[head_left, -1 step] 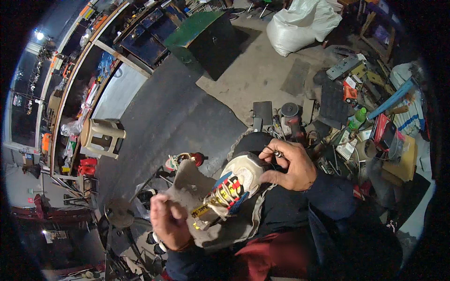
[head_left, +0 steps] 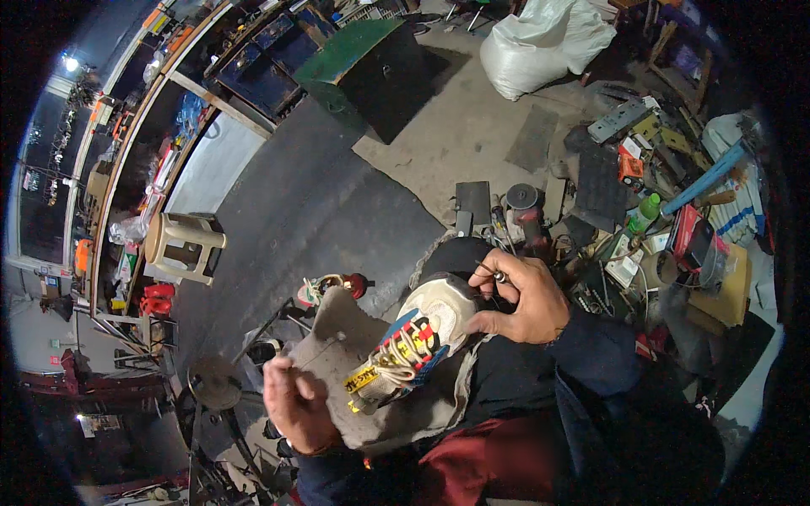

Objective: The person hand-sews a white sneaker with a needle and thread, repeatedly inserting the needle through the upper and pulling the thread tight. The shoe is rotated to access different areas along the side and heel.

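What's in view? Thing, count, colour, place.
Cloth: 1, grey, lower centre
Sneaker: 1, off-white and blue, on cloth
Tool: 1, metallic, near sneaker's toe
Shoe-like item: 1, red and white, beyond cloth
Stool: 1, beige, left
Shelving: 1 run, mixed, left
Box: 1, green-topped, upper centre
Sack: 1, white, upper right
Clutter: too many to count, mixed, right
Bottle: 1, green, in clutter
Left hand: 1, bare, left of sneaker
Right hand: 1, bare, gripping tool
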Motion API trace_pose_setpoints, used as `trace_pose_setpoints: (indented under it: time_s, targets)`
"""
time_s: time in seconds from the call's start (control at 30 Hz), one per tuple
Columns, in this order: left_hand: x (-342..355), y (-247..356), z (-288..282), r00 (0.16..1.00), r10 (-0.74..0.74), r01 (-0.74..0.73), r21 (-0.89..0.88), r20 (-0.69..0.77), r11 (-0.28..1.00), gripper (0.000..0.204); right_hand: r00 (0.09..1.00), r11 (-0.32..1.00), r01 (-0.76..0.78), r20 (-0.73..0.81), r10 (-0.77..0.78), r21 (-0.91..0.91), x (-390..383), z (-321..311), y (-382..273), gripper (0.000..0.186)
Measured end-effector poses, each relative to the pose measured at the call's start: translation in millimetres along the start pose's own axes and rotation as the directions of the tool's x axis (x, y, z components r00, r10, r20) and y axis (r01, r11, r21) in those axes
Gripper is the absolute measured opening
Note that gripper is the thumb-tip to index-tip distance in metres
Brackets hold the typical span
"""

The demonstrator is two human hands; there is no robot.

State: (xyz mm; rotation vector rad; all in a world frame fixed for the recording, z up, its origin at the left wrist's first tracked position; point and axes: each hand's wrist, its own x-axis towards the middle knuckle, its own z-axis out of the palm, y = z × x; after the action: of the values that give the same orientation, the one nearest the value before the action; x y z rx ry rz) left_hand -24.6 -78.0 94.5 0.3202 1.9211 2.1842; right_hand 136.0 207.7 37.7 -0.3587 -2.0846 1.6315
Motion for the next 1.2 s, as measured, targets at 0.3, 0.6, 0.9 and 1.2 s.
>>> trace_pose_setpoints:
  time_s: [0.3,0.6,0.9,1.2]
  targets:
    - [-20,-59,-200,0.912,-0.334,0.258,-0.300,-0.238,0.918,0.020,0.995,0.981,-0.091,0.013,0.094,-0.172,-1,5,5,0.055]
    - [-28,-72,-284,0.740,-0.492,0.463,-0.183,-0.459,0.867,0.024,0.999,0.995,-0.035,0.001,0.035,-0.093,-2,20,9,0.052]
    - [-61,-125,-331,0.456,-0.648,0.618,-0.306,-0.610,0.724,0.018,0.997,0.998,0.042,-0.064,-0.045,-0.041,2,32,22,0.052]
    - [-17,-44,-161,0.952,0.006,0.158,0.507,-0.306,0.847,0.011,0.994,0.987,-0.105,-0.015,0.107,0.118,-3,9,22,0.041]
